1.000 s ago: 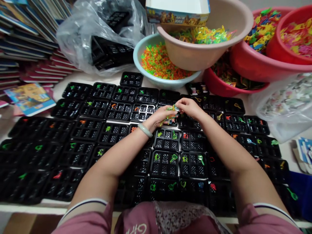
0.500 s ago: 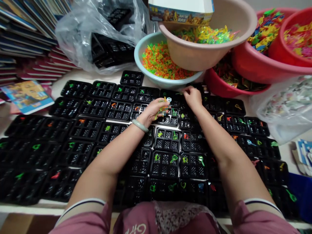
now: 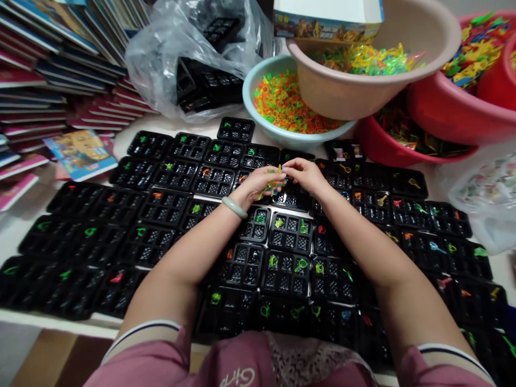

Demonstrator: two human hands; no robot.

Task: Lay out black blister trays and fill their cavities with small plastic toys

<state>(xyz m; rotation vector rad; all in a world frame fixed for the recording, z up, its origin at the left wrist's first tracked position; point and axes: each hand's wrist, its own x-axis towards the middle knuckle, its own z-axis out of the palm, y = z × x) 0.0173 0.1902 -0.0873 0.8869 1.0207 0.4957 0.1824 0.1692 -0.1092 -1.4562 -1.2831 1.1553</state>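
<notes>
My left hand, with a pale green bangle on its wrist, is shut on a small bunch of coloured plastic pieces. My right hand meets it from the right, fingertips pinching at the same bunch. Both hands hover over the far middle of a spread of black compartment trays. Many trays hold one or two small green, orange or red pieces, such as the green ones in front of my wrists.
Behind the trays stand a light blue bowl of orange and green pieces, a beige basin with a printed box on it, and red basins. A plastic bag holds more trays. Books are stacked at the left.
My right hand reached out to a far tray, then came back to the bunch in my left hand. The view shifted, so everything sits further right.
</notes>
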